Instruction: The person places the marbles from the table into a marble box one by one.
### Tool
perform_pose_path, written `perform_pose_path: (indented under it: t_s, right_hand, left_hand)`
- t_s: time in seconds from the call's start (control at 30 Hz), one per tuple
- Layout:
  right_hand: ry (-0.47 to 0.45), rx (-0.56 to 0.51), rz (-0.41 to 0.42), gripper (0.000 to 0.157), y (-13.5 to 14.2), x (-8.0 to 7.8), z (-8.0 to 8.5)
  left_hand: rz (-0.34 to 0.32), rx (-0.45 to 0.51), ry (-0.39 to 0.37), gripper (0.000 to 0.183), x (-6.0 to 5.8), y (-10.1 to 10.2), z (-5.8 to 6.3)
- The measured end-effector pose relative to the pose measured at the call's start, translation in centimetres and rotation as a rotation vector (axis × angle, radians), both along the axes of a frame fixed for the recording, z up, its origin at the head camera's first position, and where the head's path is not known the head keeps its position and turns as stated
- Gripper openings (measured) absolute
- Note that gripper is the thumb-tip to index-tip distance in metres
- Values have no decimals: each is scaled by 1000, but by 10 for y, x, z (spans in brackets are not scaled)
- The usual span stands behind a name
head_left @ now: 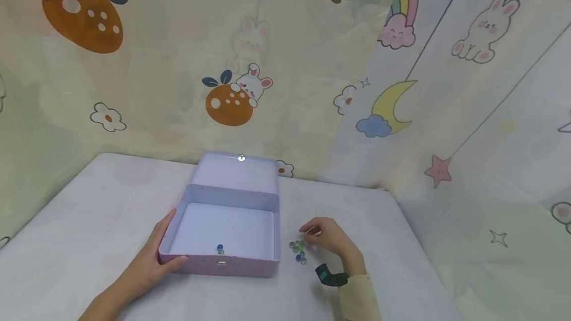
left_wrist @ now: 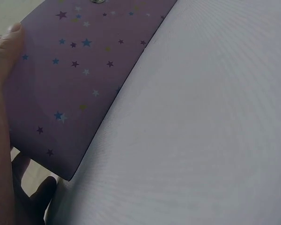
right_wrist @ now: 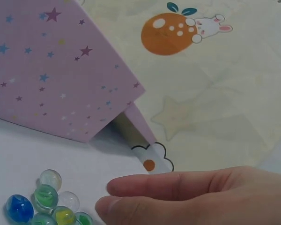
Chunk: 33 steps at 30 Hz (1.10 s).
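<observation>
A lilac metal box point(head_left: 245, 267) with printed stars stands with its hinged lid point(head_left: 234, 173) tipped back. My left hand point(head_left: 149, 263) grips its front left corner, thumb point(left_wrist: 10, 44) on the front wall and fingers round the side. Inside, near the front wall, lie a blue marble point(head_left: 220, 246) and a greenish one. To the right of the box, several glass marbles point(right_wrist: 46, 196) are clustered on the table, among them a blue marble point(right_wrist: 19, 209). Right beside this cluster is my right hand point(head_left: 331, 237), fingers loosely bent, with nothing showing between thumb and forefinger.
The table point(head_left: 370, 222) has a white cover. A printed cloth point(head_left: 303, 88) with rabbits and oranges hangs behind it and along the sides. A black strap point(head_left: 332, 277) with a small device sits on my right wrist.
</observation>
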State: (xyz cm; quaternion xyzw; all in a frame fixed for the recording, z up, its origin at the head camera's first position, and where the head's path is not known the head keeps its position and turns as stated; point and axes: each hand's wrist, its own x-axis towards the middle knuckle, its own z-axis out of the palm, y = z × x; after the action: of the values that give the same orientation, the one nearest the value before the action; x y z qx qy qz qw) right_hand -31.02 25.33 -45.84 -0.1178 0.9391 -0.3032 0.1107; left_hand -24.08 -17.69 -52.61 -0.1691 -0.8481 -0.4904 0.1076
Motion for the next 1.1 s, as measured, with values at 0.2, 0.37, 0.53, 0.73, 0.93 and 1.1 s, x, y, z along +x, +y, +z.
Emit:
perform_pose_path:
  t_s: [0.2,0.37,0.53,0.73,0.93,1.1]
  right_hand:
    - [-17,21,69,15,-1,0,-3]
    - [-24,29,73,15,-3,-2,-7]
    - [-20,45,70,15,-2,-4,-9]
    - [-10,61,82,16,-1,-4,-9]
    - [-4,80,75,15,-3,-2,-7]
    - [1,91,46,15,-4,0,-7]
  left_hand:
    - [-1,-6,-10,106,0,0,2]
    - [-6,6,-17,106,-1,-1,3]
    - [-3,9,-21,106,0,0,2]
    - [4,-5,-16,106,1,0,2]
    - [0,2,-35,106,1,1,3]
    - [3,-2,-32,105,1,1,3]
